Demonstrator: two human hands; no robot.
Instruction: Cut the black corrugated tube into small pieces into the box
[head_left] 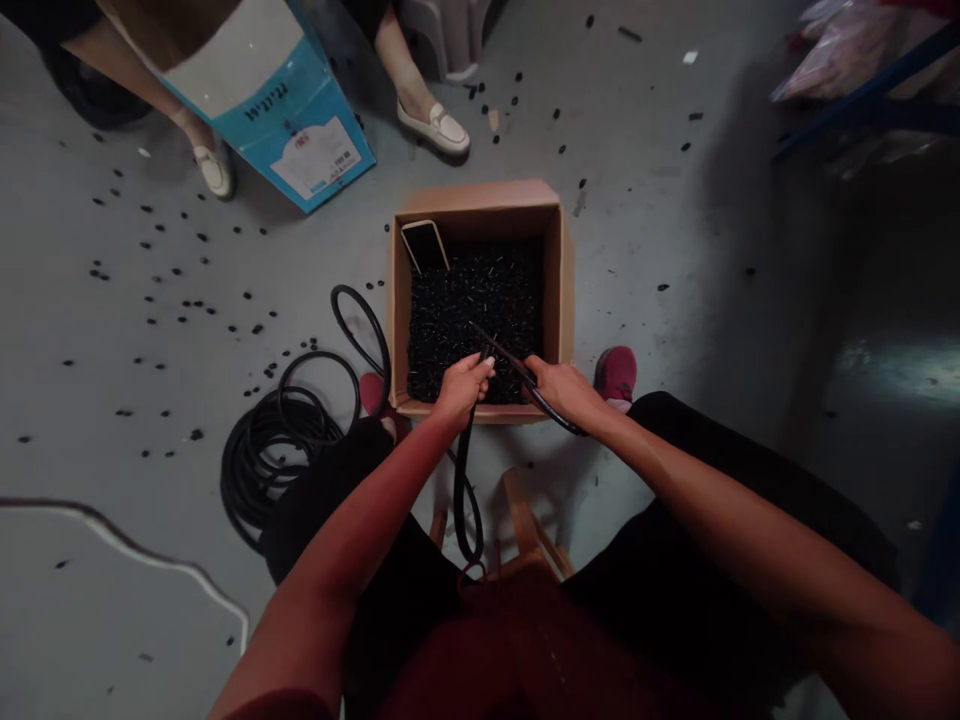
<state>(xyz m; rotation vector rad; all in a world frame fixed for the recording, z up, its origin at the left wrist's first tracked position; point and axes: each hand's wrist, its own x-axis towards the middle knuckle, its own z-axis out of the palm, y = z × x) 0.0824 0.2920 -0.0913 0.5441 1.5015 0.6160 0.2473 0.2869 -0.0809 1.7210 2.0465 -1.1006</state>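
Note:
My left hand [463, 390] grips a black rubber hose [466, 480] just above the near edge of a cardboard box [480, 197]. The hose hangs down past my knee and loops back to a coil [285, 450] on the floor. My right hand [566, 392] holds long black scissors [501, 350], with their blades pointing over the box towards my left hand. The box is filled with small cut black rubber pieces [476, 310]. A smartphone [424, 246] leans in its far left corner.
Black rubber pieces [180, 300] lie scattered across the grey concrete floor. A seated person's legs in white loafers [439, 128] and a blue-and-white carton [292, 120] are beyond the box. My red shoes flank it. Blue shelving with plastic bags [847, 70] stands far right.

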